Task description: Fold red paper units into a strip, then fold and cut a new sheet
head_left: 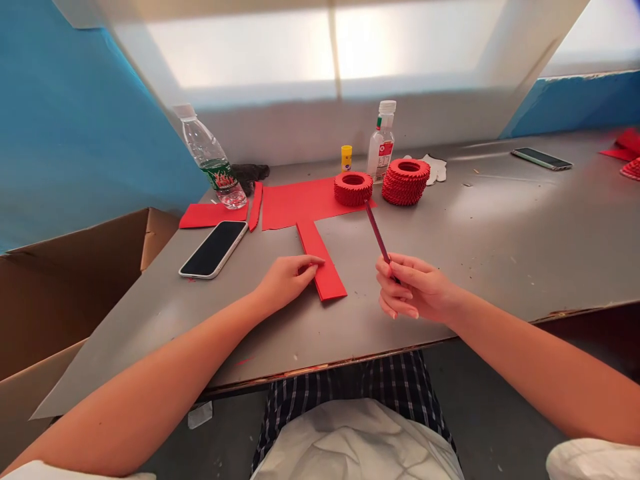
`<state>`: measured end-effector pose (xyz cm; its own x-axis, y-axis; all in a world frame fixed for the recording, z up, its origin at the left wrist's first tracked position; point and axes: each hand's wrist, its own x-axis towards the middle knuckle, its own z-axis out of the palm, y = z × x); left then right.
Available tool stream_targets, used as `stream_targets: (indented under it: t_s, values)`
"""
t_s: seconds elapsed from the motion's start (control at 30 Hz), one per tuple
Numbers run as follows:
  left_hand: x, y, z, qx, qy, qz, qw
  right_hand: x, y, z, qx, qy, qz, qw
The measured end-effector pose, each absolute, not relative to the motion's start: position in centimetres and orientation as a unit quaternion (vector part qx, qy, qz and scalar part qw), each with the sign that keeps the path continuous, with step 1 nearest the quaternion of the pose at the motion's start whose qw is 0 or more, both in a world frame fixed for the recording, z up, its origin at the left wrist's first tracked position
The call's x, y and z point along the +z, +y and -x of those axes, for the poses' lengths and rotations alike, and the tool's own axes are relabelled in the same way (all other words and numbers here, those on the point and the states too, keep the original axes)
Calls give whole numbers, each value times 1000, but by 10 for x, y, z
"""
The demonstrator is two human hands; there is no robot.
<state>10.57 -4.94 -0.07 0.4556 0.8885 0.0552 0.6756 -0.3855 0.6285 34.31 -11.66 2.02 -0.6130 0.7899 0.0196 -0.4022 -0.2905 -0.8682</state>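
My left hand [287,280] lies at the left edge of a folded red paper strip [327,277], thumb and index finger closed on its edge. The strip lies flat on the table, its far end near a larger red paper sheet [295,200]. Raised above the table to the right, my right hand [413,283] is closed around a slim, dark, blade-like tool [376,230]. Its tip points up and away, towards a ring of pleated red paper [353,190]; its lower end is hidden in my fingers, so its kind is unclear.
A stack of red pleated rings [406,183] stands beside a clear bottle [381,143] and a yellow glue stick [347,159]. Leftward are a phone [215,250], a water bottle [215,163] and a cardboard box [75,280]. Another phone [541,159] lies far right on the grey table [500,247].
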Motion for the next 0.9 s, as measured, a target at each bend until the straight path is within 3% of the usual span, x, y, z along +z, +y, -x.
stream_targets:
  t_s: [0.33, 0.6, 0.77, 0.9]
  values:
    - [-8, -48, -103, 144, 453, -863, 174, 22, -114, -345, 769, -443, 211, 410]
    - [8, -52, -102, 117, 299, -946, 49, 22, -114, -347, 772, -423, 226, 417]
    - [15, -51, -101, 100, 226, -969, 26, 20, -112, -347, 758, -418, 261, 428]
    - [12, -51, -100, 89, 176, -978, 72, 17, -109, -348, 725, -425, 314, 441]
